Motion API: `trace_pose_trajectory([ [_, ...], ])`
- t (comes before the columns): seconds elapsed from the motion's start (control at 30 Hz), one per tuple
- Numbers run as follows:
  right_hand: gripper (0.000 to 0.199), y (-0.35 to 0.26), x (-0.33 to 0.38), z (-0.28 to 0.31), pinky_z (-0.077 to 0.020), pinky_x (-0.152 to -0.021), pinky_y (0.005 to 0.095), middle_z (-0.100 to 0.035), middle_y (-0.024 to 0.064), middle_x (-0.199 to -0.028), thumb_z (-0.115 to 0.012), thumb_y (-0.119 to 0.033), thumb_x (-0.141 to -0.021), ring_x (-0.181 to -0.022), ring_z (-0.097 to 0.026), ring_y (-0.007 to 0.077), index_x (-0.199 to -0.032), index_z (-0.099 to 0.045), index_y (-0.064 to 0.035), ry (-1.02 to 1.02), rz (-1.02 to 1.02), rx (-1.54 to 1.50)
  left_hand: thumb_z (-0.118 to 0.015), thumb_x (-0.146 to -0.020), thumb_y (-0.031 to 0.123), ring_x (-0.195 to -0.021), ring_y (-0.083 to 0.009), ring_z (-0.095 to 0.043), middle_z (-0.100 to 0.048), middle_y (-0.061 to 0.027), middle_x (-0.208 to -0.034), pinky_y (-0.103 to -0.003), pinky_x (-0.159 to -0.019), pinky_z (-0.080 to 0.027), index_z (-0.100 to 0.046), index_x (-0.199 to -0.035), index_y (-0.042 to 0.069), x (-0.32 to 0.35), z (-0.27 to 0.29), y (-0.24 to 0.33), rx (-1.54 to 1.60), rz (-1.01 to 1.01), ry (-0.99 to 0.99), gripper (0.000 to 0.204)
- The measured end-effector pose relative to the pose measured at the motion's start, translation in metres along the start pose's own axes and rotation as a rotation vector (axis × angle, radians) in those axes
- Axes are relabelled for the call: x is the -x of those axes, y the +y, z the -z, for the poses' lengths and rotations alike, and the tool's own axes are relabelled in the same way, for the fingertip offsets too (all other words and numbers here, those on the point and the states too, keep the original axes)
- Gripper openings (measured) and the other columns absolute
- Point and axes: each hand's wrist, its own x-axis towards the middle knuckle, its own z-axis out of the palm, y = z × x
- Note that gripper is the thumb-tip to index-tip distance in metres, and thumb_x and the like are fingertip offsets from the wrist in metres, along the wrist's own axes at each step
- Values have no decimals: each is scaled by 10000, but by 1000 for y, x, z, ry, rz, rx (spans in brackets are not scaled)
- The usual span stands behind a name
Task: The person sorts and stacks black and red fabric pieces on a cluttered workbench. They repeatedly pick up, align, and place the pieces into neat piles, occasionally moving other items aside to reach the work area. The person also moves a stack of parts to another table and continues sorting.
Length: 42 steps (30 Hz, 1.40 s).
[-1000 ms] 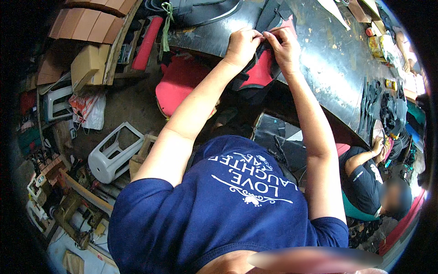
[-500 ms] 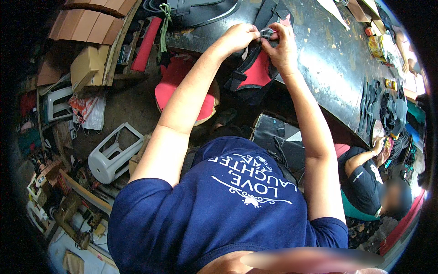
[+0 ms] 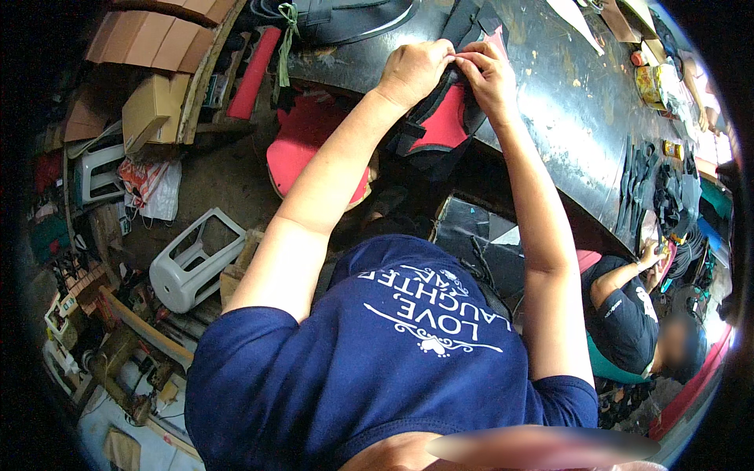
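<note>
At the near edge of the dark table, a red-and-black sheet-like piece with black strips along its sides lies partly over the edge. My left hand is closed above it, its fingertips curled toward the right hand. Facing it, my right hand pinches with thumb and fingers, the two sets of fingertips almost touching. Whatever they grip is small and mostly covered by the fingers. Black straps run away from the hands on the tabletop.
A black bag-like item sits at the table's far left. Below is a red-topped seat; a grey plastic stool stands further left. Black strips lie at the table's right end, near a co-worker. Cardboard boxes are stacked upper left.
My left hand has turned and shifted right, its fingers more curled. The small shiny dark thing seen between the fingertips before is now covered. My right hand has moved slightly.
</note>
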Motion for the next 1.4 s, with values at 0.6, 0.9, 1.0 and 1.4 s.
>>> trace_pose_trajectory([
  [0.6,95,-2,-1,3,-481,-787,327,-609,115,-946,-644,-76,-779,-878,-606,262,-827,-615,0,22,-61,-131,-542,-946,163,-498,-40,-412,-435,55,-618,-185,-447,-343,-588,-1000,37,2,16,-11,1154,510,-440,145],
  [0.9,241,4,-6,39,-433,-752,386,-523,181,-837,-457,-194,-903,-836,-558,337,-846,-536,26,-296,152,174,-688,-813,176,-716,-235,-676,-677,-179,-791,-350,-665,-509,-676,-916,19,18,-21,-33,161,263,82,189],
  [1.0,256,-1,-1,49,-433,-727,363,-555,168,-826,-482,-216,-893,-811,-568,284,-874,-547,31,-410,-107,150,-696,-813,196,-661,-224,-660,-672,-145,-737,-337,-620,-503,-676,-879,20,14,-23,-37,102,298,58,188],
  [1.4,331,-7,-18,45,-387,-819,232,-602,-19,-944,-557,-362,-938,-900,-529,89,-1096,-650,-86,-318,-553,-691,-705,-842,158,-557,-34,-507,-615,34,-732,-175,-510,-404,-703,-988,41,8,-27,14,876,447,33,187],
])
